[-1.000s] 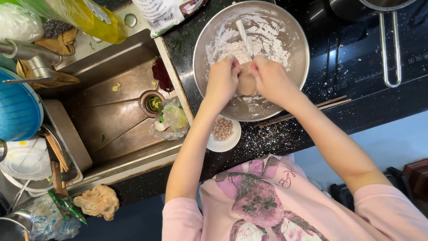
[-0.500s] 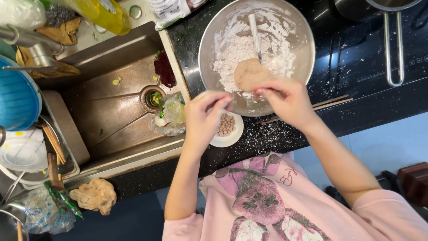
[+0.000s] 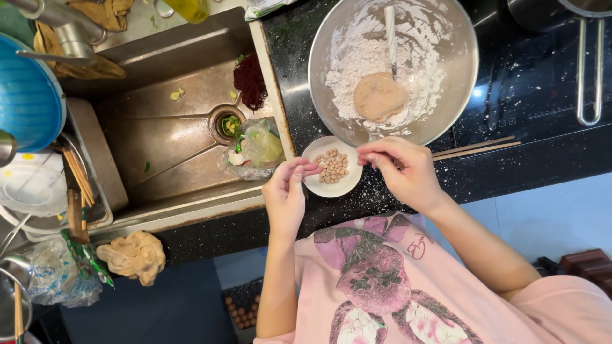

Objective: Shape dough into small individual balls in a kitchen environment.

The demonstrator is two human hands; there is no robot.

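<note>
A small white dish (image 3: 344, 185) with several small tan balls sits on the black counter just below a steel bowl (image 3: 459, 76). In the bowl a lump of dough (image 3: 380, 95) lies on loose flour beside a white utensil (image 3: 390, 32). My left hand (image 3: 287, 194) pinches the dish's left rim with its fingertips. My right hand (image 3: 401, 171) hovers at the dish's right rim, its floury fingertips pressed together; I see nothing between them.
A steel sink (image 3: 166, 127) with food scraps and a plastic bag (image 3: 255, 150) lies to the left. A pair of chopsticks (image 3: 475, 148) rests right of my right hand, near a pot handle (image 3: 590, 70). A blue basin (image 3: 29, 95) and dishes stand at the far left.
Both hands let go of the dough, which now lies in the bowl. They moved down to the small white dish, left hand first, then the right.
</note>
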